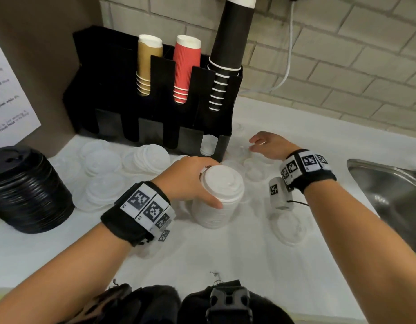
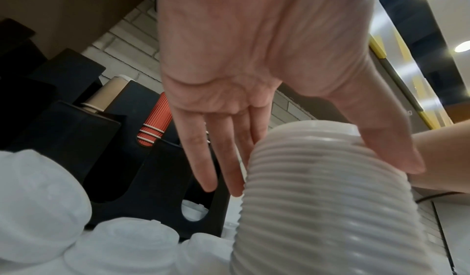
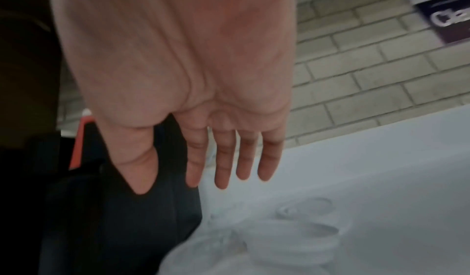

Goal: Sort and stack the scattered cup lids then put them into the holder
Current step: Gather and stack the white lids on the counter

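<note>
A tall stack of white cup lids (image 1: 222,195) stands on the white counter in front of the black holder (image 1: 155,118). My left hand (image 1: 203,185) grips the top of this white stack (image 2: 318,189), thumb on the near side and fingers on the far side. My right hand (image 1: 255,145) hovers with straight, spread fingers and nothing in it, over clear lids (image 3: 305,229) beside the holder's right end. One lower slot of the holder shows white lids (image 1: 208,145). Several translucent lids (image 1: 104,164) lie scattered on the left, in front of the holder.
A big stack of black lids (image 1: 27,190) stands at the left edge. Gold, red and black cup stacks (image 1: 186,71) fill the holder's upper slots. More clear lids (image 1: 291,228) lie at the near right. A steel sink (image 1: 389,183) is at the right, with a brick wall behind.
</note>
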Available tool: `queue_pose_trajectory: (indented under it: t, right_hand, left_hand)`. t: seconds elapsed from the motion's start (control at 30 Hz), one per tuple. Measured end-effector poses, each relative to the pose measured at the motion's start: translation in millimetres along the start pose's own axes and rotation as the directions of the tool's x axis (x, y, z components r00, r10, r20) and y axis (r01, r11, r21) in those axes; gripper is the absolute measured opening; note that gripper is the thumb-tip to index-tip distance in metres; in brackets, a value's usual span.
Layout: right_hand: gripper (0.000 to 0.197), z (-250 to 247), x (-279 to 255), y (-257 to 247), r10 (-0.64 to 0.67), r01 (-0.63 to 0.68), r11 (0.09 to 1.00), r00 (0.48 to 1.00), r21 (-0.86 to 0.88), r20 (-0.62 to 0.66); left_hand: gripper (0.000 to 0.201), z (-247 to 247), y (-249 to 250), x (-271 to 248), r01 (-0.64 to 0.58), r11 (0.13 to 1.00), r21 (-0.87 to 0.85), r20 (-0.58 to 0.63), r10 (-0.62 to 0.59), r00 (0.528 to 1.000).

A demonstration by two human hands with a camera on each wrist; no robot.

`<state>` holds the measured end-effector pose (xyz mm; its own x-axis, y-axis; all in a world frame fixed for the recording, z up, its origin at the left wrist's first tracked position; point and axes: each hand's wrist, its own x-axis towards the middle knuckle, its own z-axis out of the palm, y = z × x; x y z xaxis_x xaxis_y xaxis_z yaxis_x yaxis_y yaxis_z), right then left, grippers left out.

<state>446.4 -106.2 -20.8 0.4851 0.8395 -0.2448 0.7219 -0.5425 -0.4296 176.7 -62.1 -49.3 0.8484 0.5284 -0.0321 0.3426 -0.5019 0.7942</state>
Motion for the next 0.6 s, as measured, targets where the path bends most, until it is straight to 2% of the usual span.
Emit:
queue_pose_trajectory:
  t: [0.1, 0.2, 0.3, 0.4, 0.5, 0.53, 0.6]
  right_hand:
    - [0.057, 15.8, 33.4, -5.3, 0.044, -0.023, 0.981, 0.993, -0.192, 0.108]
    - [0.073, 32.3, 54.1, -13.7, 0.068, -0.028, 0.950, 0.991, -0.312, 0.116]
    - [0.082, 41.8, 64.1, -12.1, 0.073, -0.019, 0.922, 0.989, -0.387, 0.126]
    - [0.078, 50.4, 71.0, -9.4, 0.098, -0.046, 0.922, 0.988, -0.383, 0.117]
    - [0.070, 53.3, 68.4, -11.5, 0.144, -0.133, 0.916, 0.990, -0.378, 0.000]
    - [0.070, 49.2, 66.1, -10.4, 0.140, -0.139, 0.931, 0.990, -0.338, -0.023]
    - [0.069, 34.7, 57.2, -7.3, 0.139, -0.141, 0.979, 0.990, -0.148, -0.022]
  left_hand:
    - [0.079, -0.6, -0.6, -1.2, -0.002, 1.000, 0.000, 0.004, 0.002, 1.000]
    - [0.079, -1.6, 0.8, -0.7, -0.004, 1.000, 0.017, 0.015, 0.004, 1.000]
    - [0.078, -1.3, 0.4, -0.3, -0.009, 1.000, 0.025, 0.009, 0.009, 1.000]
    - [0.079, -0.6, -1.7, -0.2, -0.013, 0.999, 0.038, -0.001, 0.013, 1.000]
    - [0.077, 0.4, -4.1, 0.0, -0.014, 0.999, 0.029, -0.009, 0.014, 1.000]
    - [0.076, 0.8, -5.0, 0.0, -0.015, 1.000, 0.024, -0.011, 0.015, 1.000]
    - [0.075, 1.4, -6.4, 0.0, -0.013, 1.000, 0.009, -0.012, 0.013, 1.000]
